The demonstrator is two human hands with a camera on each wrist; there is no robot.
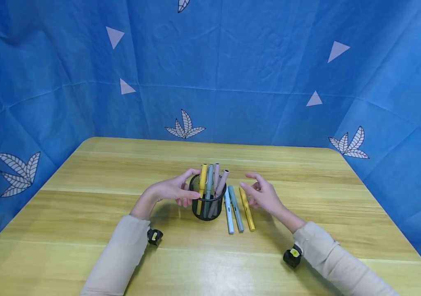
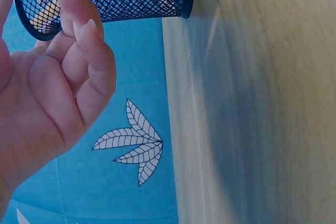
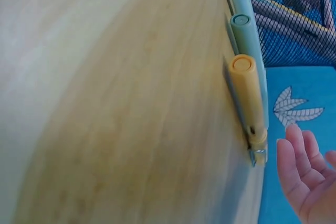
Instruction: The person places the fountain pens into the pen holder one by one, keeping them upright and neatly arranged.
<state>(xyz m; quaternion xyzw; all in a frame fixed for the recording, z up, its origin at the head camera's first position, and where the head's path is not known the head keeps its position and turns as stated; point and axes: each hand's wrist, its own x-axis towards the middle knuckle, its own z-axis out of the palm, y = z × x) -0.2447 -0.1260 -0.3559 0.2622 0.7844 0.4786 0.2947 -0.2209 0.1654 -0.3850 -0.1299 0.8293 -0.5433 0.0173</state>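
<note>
A black mesh pen holder [image 1: 214, 200] stands upright near the middle of the table. My left hand [image 1: 173, 190] grips its left side, thumb at the front rim and index finger at the back. Inside it lean a yellow pen [image 1: 203, 177], a grey-green pen [image 1: 209, 185] and lilac pens [image 1: 223, 182]. To the right of the holder lie a light blue pen [image 1: 229, 213], a teal pen [image 1: 236, 211] and another yellow pen [image 1: 247, 210], roughly side by side. My right hand [image 1: 265, 197], fingers loosely bent and holding nothing, hovers beside the far end of that yellow pen.
The wooden table [image 1: 121, 172] has a light grain and rounded far corners. A blue cloth [image 1: 255, 61] with leaf and triangle prints hangs behind it and along both sides. Each wrist carries a small black camera [image 1: 154, 237].
</note>
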